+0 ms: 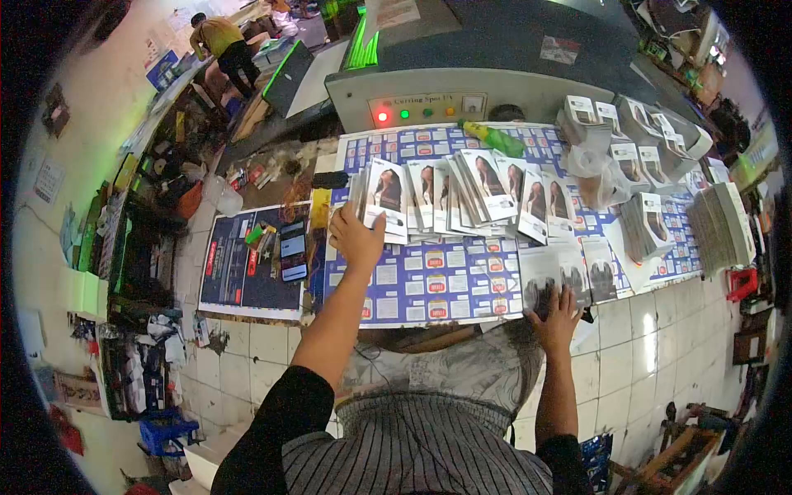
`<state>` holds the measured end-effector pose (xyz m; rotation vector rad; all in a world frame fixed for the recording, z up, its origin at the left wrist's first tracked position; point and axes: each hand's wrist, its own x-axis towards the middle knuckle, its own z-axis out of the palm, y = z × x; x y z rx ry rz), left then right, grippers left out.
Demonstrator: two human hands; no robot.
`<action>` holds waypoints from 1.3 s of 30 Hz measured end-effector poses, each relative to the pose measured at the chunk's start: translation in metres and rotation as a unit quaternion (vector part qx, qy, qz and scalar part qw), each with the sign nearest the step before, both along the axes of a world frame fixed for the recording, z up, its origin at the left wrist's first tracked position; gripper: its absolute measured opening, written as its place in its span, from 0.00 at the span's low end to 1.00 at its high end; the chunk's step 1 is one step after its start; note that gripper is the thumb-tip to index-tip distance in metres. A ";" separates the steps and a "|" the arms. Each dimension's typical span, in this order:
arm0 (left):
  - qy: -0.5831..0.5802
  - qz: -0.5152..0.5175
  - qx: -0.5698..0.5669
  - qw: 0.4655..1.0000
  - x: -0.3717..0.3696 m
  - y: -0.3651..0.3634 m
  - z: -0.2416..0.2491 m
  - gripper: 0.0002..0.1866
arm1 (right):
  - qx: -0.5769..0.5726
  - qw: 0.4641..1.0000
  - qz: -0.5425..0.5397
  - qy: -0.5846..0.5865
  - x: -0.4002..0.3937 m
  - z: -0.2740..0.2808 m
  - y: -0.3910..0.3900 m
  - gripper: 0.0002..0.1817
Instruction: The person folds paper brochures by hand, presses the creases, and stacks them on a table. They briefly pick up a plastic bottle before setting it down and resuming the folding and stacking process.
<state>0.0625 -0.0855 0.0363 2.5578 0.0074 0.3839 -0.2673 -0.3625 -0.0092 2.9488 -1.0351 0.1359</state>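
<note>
My left hand (359,237) is at the left end of a long row of white printed cartons (386,198), its thumb and fingers spread around the lower edge of the leftmost ones. The cartons are flat, overlapping and show a picture of long hair. On the right, my right hand (557,322) lies with fingers apart on dark-printed flat pieces (540,280) at the table's front edge. Another such piece (601,268) lies just right of it. Beneath everything is a blue and white printed sheet (412,285).
Stacked cartons (645,227) and a plastic bag (598,177) stand at the right. A green bottle (499,140) lies before the machine panel (429,107). A phone (293,252) lies at the left. Another person (223,45) stands far back left.
</note>
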 end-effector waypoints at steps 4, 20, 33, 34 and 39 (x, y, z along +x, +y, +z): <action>-0.130 -0.171 0.075 0.974 -0.016 0.005 -0.010 0.38 | 0.027 0.984 -0.001 -0.176 -0.019 -0.033 -0.007 0.36; 0.378 -0.427 -0.411 0.711 -0.136 -0.016 -0.027 0.25 | 0.508 0.800 0.008 -0.318 0.049 0.049 0.074 0.23; 0.429 -0.230 -0.563 0.668 -0.141 0.045 -0.044 0.23 | 0.391 0.880 0.164 -0.214 0.105 0.072 0.161 0.25; 0.424 -0.222 -0.566 0.671 -0.141 0.053 -0.053 0.23 | 0.558 0.804 0.088 -0.184 0.109 0.080 0.164 0.24; 0.419 -0.342 -0.731 0.416 -0.134 0.078 -0.036 0.32 | 0.748 0.615 0.183 -0.170 0.111 0.075 0.161 0.19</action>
